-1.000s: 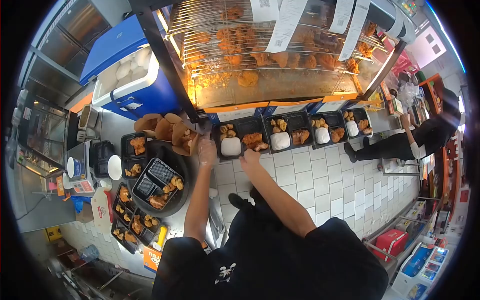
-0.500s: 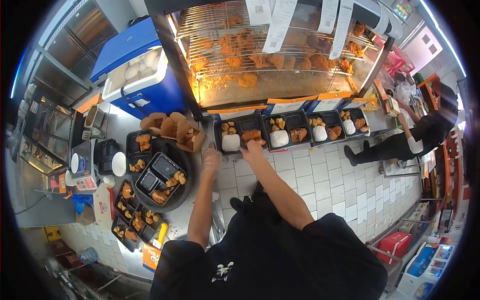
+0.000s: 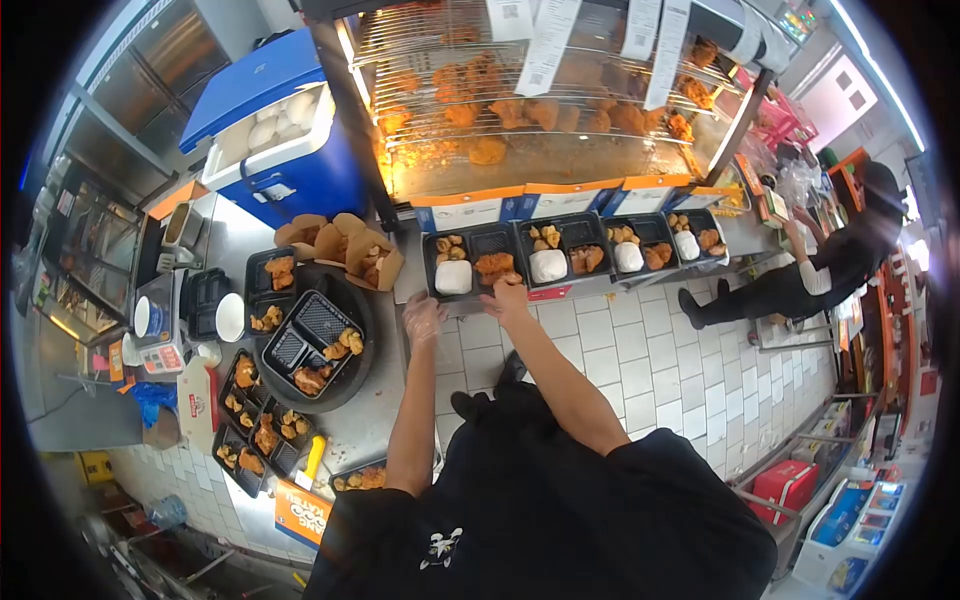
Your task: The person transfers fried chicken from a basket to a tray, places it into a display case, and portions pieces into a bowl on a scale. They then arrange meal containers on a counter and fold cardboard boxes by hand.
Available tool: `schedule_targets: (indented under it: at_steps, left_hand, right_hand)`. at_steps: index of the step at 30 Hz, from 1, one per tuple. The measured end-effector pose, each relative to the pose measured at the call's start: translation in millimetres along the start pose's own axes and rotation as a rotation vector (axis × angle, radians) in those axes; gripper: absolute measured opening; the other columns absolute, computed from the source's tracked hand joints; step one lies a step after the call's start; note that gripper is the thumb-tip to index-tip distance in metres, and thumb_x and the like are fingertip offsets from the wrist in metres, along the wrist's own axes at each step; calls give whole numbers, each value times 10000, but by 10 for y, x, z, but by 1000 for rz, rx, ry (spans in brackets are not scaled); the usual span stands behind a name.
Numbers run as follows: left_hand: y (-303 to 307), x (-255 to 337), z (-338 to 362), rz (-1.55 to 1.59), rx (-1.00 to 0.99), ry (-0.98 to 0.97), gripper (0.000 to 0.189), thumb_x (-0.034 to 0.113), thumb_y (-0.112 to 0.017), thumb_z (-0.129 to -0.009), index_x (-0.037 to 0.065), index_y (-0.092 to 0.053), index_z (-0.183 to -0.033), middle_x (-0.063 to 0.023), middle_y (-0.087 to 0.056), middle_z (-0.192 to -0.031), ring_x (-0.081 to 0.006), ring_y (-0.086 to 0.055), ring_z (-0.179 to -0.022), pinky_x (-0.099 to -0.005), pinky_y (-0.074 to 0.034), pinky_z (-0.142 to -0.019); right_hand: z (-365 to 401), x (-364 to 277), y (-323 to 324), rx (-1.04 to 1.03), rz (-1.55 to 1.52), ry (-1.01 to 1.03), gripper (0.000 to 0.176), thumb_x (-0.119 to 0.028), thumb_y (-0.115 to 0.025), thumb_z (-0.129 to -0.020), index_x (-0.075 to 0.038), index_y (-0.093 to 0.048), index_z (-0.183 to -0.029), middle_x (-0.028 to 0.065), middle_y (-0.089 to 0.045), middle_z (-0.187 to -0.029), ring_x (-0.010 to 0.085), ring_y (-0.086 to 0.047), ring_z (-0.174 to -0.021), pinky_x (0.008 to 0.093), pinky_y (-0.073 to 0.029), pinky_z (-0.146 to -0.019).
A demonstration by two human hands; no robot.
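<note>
A black two-compartment meal tray (image 3: 461, 294) stands at the left end of a row under the heated display. It holds white rice (image 3: 453, 277), fried pieces and a crumbed cutlet (image 3: 496, 267). My left hand (image 3: 424, 318), in a clear plastic glove, is closed at the tray's front left corner; its fingertips are partly blurred. At the front right edge, my right hand (image 3: 507, 299) grips the rim, fingers close to the cutlet. Orange-and-white card sleeves (image 3: 460, 212) stand behind the row. Another black tray (image 3: 548, 288) with rice sits directly to the right.
On the steel counter at left, a black tray (image 3: 290, 350) rests on a round dark stand (image 3: 352, 375). Cardboard boxes (image 3: 378, 262) and a blue cooler (image 3: 300, 196) stand behind it. A co-worker (image 3: 850, 265) stands at far right.
The view has shifted slightly, and the row of trays appears a little further left and up. Both hands stay at the front edge of the left tray, the left hand slightly lower against its corner.
</note>
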State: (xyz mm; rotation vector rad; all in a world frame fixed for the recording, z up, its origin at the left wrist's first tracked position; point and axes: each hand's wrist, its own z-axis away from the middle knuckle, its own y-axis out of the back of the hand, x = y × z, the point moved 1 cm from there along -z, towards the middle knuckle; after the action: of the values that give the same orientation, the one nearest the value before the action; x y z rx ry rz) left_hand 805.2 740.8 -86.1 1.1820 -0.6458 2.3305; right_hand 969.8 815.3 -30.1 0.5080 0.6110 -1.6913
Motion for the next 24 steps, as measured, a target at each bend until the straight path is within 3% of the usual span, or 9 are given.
schedule_targets:
  at_steps: [4, 10, 14, 17, 20, 24]
  left_hand:
    - [-67, 185, 234, -40, -13, -9, 379, 0, -543, -860, -93, -509, -1226, -186, -637, -962, -233, -678, -680, -313, -563, -579]
    - [53, 31, 168, -7, -34, -53, 405, 17, -563, -861, -82, -496, -1248, -189, -641, -985, -265, -707, -719, -331, -595, -621]
    - [-36, 75, 196, -45, -32, -64, 434, 24, -567, -852, -75, -493, -1268, -188, -647, -1000, -277, -716, -739, -331, -603, -648]
    - [-42, 65, 209, -75, -12, -68, 444, 27, -571, -846, -64, -501, -1275, -184, -652, -1004, -273, -717, -750, -332, -605, -653]
    - [-12, 85, 217, -112, -9, -97, 439, 31, -569, -848, -56, -513, -1274, -180, -660, -989, -264, -717, -748, -327, -600, -637]
    - [-72, 54, 187, -206, 16, -117, 421, 39, -566, -854, -46, -545, -1266, -159, -671, -969, -240, -716, -757, -310, -578, -590]
  right_hand:
    - [-155, -103, 265, -195, 227, -14, 326, -175, -458, -989, -33, -455, -1282, 174, -676, -1005, 352, -724, -786, 566, -542, -801]
    - [-296, -133, 342, -107, 50, -28, 237, -102, -394, -986, 6, -500, -1168, 142, -653, -901, 309, -716, -715, 520, -596, -722]
    - [-145, -62, 318, -53, -38, 128, 204, -85, -406, -976, 44, -496, -1106, 146, -649, -893, 302, -714, -683, 461, -619, -572]
    - [-140, -77, 331, 29, 67, 188, 196, -82, -441, -969, 40, -595, -971, 144, -657, -770, 264, -688, -569, 424, -603, -565]
    - [-110, -83, 411, 109, 408, 487, 231, -108, -522, -959, 60, -624, -838, 142, -647, -646, 250, -674, -509, 371, -586, -530]
    - [-121, -217, 593, 135, 717, 590, 294, -200, -608, -938, 69, -655, -829, 142, -676, -620, 242, -686, -519, 330, -569, -554]
